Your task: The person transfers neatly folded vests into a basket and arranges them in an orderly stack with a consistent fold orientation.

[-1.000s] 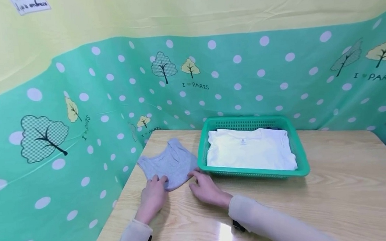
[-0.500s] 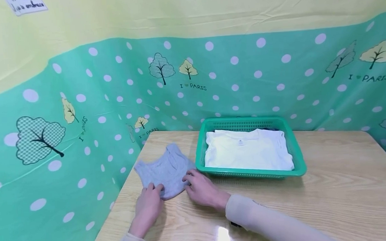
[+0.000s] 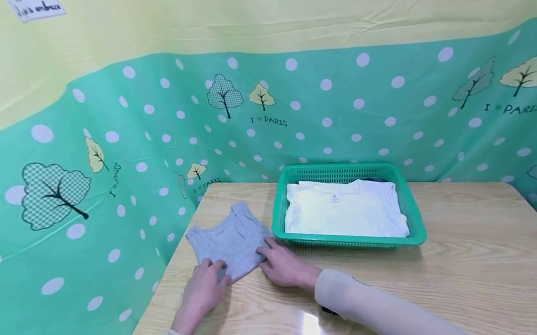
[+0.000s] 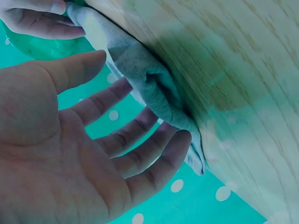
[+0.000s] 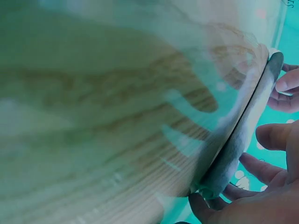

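Observation:
A grey sleeveless top (image 3: pixel 229 244) lies on the table with its neckline away from me and its lower edge towards me. My left hand (image 3: pixel 205 286) rests on its near left corner; in the left wrist view the fingers (image 4: pixel 126 140) reach along the cloth (image 4: pixel 145 74), with the thumb apart. At the near right edge, my right hand (image 3: pixel 283 265) touches the top with its fingertips. The right wrist view has those fingers (image 5: pixel 259 169) spread against the rolled-looking edge of the cloth (image 5: pixel 236 144), the thumb not pinching it.
Right of the top stands a green plastic basket (image 3: pixel 417 220) holding a white folded shirt (image 3: pixel 345 211), with something dark behind it. The wooden table (image 3: pixel 477 257) meets a green polka-dot curtain (image 3: pixel 339 112) at its back and left.
The grey top has slid a little towards me, and its lower edge looks straighter. My left hand has shifted left and nearer. The basket stays put while the head view shifts slightly.

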The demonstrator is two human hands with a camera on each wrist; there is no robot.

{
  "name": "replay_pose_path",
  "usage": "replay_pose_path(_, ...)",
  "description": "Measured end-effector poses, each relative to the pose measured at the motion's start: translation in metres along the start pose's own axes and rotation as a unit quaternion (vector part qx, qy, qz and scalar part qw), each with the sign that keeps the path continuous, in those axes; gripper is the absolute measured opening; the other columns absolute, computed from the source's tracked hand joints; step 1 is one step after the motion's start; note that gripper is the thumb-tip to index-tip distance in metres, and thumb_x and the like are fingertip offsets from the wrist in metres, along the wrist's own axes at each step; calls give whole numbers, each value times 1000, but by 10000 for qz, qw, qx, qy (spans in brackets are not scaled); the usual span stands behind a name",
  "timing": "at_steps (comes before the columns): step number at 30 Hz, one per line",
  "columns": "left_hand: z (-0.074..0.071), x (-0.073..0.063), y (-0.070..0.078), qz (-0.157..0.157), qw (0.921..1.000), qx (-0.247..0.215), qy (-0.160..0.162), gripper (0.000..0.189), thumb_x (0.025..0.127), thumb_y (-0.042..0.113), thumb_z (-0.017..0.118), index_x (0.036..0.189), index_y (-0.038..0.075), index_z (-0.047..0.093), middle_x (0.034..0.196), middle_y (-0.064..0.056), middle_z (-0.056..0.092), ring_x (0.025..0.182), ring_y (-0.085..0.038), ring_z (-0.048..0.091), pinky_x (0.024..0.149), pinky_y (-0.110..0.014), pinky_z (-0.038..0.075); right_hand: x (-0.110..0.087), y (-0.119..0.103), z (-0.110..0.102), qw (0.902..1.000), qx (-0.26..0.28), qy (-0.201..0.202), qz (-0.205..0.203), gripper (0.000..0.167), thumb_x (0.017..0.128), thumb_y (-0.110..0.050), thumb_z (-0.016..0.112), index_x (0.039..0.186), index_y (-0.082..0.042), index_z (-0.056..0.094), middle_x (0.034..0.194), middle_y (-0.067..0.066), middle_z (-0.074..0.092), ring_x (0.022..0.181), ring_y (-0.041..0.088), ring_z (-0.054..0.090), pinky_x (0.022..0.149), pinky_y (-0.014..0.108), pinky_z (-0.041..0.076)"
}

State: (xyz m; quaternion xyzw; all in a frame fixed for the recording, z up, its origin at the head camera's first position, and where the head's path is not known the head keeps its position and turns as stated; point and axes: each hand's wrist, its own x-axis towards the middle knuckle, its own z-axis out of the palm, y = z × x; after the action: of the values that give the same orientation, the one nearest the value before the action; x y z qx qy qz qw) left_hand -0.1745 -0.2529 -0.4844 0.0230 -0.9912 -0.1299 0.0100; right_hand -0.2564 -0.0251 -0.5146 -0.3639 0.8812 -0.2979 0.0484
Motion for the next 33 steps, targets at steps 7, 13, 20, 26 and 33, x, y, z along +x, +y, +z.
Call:
replay_pose_path(7, 0, -3, 0, 47, 9999, 47, -80, 27, 96, 22, 74, 118, 6, 74, 106, -16, 62, 95, -37, 62, 76, -55, 56, -5, -1, -7, 9996, -133, -101, -209, 30, 103, -14, 63, 131, -4, 68, 143, 21, 55, 136, 38, 53, 112, 49, 44)
replay_pose_path(13, 0, -8, 0, 29, 10000, 55, -53, 23, 96, 22, 75, 114, 8, 74, 102, -13, 61, 92, -36, 61, 70, -54, 55, -8, -3, -11, 9987, -368, -148, -326, 24, 102, -15, 65, 124, -7, 72, 129, 11, 61, 118, 27, 60, 100, 42, 51)
replay_pose_path(20, 1, -18, 0, 25, 10000, -85, 27, 15, 94, 17, 74, 107, 10, 75, 99, -11, 60, 90, -34, 59, 72, -53, 53, -13, -4, -12, 9991, -225, 5, -347, 10, 100, -15, 67, 105, -10, 75, 107, 1, 64, 99, 17, 62, 87, 33, 53)
replay_pose_path(26, 0, -26, -1, -36, 9994, -341, 73, 8, 93, 14, 73, 100, 13, 75, 96, -8, 59, 89, -33, 57, 71, -50, 51, -10, -2, -12, 9990, 223, 232, -301, 11, 98, -12, 69, 87, -13, 73, 89, -6, 62, 84, 11, 60, 77, 28, 52)
replay_pose_path(33, -1, -27, -4, -257, 9972, -661, 239, 9, 93, 12, 70, 99, 12, 77, 100, -14, 62, 95, -38, 60, 78, -56, 52, -8, -2, -9, 9966, 647, 502, 122, 4, 93, -7, 67, 95, -6, 71, 88, 1, 63, 79, 14, 59, 71, 35, 53)
